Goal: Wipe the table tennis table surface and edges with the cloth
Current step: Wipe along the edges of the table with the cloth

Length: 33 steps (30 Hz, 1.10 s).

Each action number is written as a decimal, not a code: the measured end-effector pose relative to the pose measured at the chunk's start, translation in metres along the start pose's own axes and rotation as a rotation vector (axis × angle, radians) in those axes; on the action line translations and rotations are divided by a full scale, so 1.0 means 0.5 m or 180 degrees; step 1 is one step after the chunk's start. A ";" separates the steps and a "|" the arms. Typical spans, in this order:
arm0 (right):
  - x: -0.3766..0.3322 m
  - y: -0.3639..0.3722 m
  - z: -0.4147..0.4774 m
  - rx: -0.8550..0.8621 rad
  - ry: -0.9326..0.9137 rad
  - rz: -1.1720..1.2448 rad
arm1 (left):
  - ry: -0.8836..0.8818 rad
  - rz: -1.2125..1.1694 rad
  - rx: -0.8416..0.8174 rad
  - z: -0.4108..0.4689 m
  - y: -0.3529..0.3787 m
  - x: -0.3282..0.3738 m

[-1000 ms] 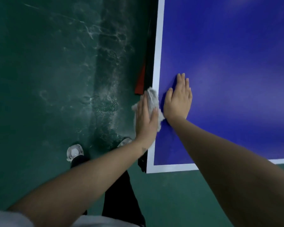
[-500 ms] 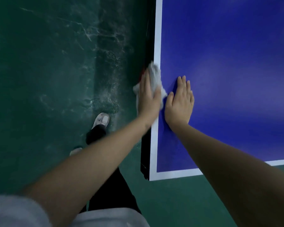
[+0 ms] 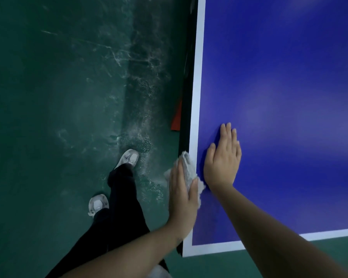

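Green floor (image 3: 58, 97) fills the left, scuffed pale near the table. Blue tabletop (image 3: 289, 97) fills the right, with a white line (image 3: 197, 87) along its left and near edges. Black trousers (image 3: 121, 207) and two white shoes (image 3: 129, 158) stand beside the left edge. Right hand (image 3: 222, 161) lies flat on the blue, fingers straight, holding nothing. Left hand (image 3: 182, 199) pinches the cloth (image 3: 189, 169) over the left edge near the corner, fingers down the side, thumb on top. Cloth is white, bunched, touching the white line.

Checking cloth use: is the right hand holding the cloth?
No, the right hand lies flat on the blue surface; the left hand holds the cloth.
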State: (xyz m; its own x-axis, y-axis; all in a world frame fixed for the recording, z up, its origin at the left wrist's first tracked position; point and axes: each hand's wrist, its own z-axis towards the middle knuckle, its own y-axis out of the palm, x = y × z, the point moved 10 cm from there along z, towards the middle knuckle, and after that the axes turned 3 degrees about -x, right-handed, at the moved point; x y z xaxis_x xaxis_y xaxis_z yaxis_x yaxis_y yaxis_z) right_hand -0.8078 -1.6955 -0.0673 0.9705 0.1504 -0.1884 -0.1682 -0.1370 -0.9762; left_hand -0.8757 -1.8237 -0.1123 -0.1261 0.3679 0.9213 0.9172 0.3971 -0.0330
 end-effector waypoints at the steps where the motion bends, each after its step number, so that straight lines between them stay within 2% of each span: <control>1: 0.000 0.000 0.000 0.0005 -0.0004 -0.0015 | 0.0088 0.0040 0.0044 0.034 -0.002 0.020; 5: 0.002 -0.002 0.002 0.0051 -0.0040 -0.0047 | 0.0303 0.0166 0.0198 0.174 -0.006 0.088; 19: -0.001 -0.006 0.004 0.0025 -0.0017 -0.0191 | 0.0189 -0.0065 0.0143 0.657 -0.026 0.282; 22: -0.002 -0.006 0.006 0.0004 -0.0011 -0.0167 | 0.0216 -0.0084 0.0206 0.678 -0.031 0.299; 28: -0.003 -0.012 0.016 -0.0016 0.0010 0.0079 | 0.0370 -0.0105 0.0257 0.599 -0.033 0.257; 33: -0.018 -0.043 0.034 0.0002 -0.0011 0.0408 | 0.0167 -0.0029 -0.0101 0.582 -0.030 0.237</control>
State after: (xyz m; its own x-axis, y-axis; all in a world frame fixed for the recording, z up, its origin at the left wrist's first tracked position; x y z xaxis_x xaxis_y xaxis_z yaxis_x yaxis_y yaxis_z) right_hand -0.8158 -1.6772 -0.0466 0.9404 0.1351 -0.3120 -0.2910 -0.1546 -0.9441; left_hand -1.0144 -1.5417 -0.1154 -0.1154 0.3195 0.9405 0.9277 0.3730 -0.0129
